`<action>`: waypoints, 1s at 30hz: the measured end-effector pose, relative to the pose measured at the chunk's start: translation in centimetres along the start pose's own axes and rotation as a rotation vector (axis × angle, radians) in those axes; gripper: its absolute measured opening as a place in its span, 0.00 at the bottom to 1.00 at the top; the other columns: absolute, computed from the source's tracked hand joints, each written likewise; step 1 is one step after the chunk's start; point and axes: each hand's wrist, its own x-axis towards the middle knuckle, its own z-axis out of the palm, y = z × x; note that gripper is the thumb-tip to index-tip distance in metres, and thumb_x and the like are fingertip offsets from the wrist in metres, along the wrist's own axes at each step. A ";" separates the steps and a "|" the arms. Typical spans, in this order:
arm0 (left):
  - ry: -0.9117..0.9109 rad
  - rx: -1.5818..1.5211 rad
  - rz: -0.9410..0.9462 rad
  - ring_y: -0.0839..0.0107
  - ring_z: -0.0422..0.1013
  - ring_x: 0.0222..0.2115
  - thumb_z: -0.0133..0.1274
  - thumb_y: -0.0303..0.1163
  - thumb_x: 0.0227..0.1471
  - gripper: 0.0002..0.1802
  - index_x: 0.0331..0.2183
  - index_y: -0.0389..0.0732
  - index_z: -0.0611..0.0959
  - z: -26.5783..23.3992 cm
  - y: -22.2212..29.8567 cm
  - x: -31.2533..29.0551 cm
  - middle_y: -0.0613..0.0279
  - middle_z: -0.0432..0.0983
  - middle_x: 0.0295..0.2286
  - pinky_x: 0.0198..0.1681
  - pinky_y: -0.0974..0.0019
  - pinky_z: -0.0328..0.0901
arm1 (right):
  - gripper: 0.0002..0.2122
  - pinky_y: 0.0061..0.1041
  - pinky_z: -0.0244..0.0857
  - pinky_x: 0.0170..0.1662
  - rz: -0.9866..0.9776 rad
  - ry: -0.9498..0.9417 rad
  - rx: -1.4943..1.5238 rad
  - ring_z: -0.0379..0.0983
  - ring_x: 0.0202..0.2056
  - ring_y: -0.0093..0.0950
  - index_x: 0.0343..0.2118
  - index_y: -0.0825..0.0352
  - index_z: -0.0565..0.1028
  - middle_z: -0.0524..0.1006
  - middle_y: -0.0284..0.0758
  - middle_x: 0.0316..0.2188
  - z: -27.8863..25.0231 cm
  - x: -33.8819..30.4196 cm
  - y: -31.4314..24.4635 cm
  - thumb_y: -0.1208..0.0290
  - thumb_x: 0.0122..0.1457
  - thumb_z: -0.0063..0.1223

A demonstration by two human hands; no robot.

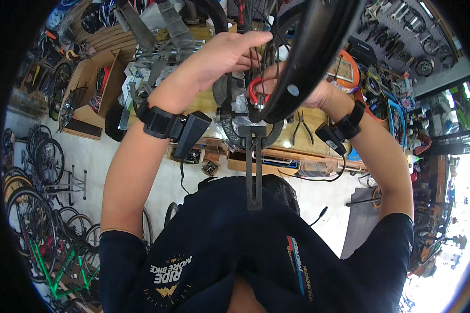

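Observation:
A bicycle wheel with a black tyre (309,57) stands upright in front of me, held in a metal wheel truing stand (254,169). My left hand (230,55) reaches in at the wheel's left side, its thumb stretched out apart from loosely bent fingers. Those fingertips meet the dark spokes (269,49). On the other side, my right hand (310,96) is partly hidden behind the tyre. Its fingers are closed on a round red spoke wrench (253,91) at the spokes near the rim. A silver nipple end shows just below the wrench.
Pliers (302,129) lie on the wooden workbench (292,136), right of the wheel. An orange container (345,73) and a blue tray (397,122) stand farther right. At the left is an open cardboard box (91,86). Several bicycles (42,208) fill the floor at left.

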 end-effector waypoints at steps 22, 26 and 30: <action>-0.014 0.045 -0.105 0.73 0.74 0.32 0.54 0.65 0.46 0.37 0.38 0.36 0.79 0.1 0.5 1.1 0.58 0.78 0.30 0.40 0.72 0.67 | 0.12 0.16 0.52 0.20 0.128 0.290 -0.283 0.60 0.17 0.16 0.32 0.71 0.76 0.69 0.27 0.19 3.5 -2.1 -3.4 0.65 0.56 0.62; 0.019 0.035 -0.009 0.77 0.71 0.29 0.56 0.61 0.48 0.32 0.26 0.37 0.81 0.4 -0.2 0.8 0.64 0.75 0.27 0.35 0.74 0.64 | 0.09 0.18 0.61 0.22 0.170 0.368 -0.453 0.68 0.20 0.18 0.34 0.72 0.76 0.74 0.30 0.22 4.1 -1.0 -2.5 0.71 0.56 0.58; 0.020 -0.025 0.014 0.77 0.67 0.25 0.58 0.56 0.49 0.28 0.25 0.36 0.80 0.0 -2.1 1.4 0.65 0.72 0.23 0.30 0.71 0.62 | 0.24 0.24 0.66 0.26 -0.088 0.392 -0.800 0.75 0.22 0.25 0.29 0.76 0.77 0.78 0.39 0.21 4.6 1.2 -1.8 0.51 0.54 0.62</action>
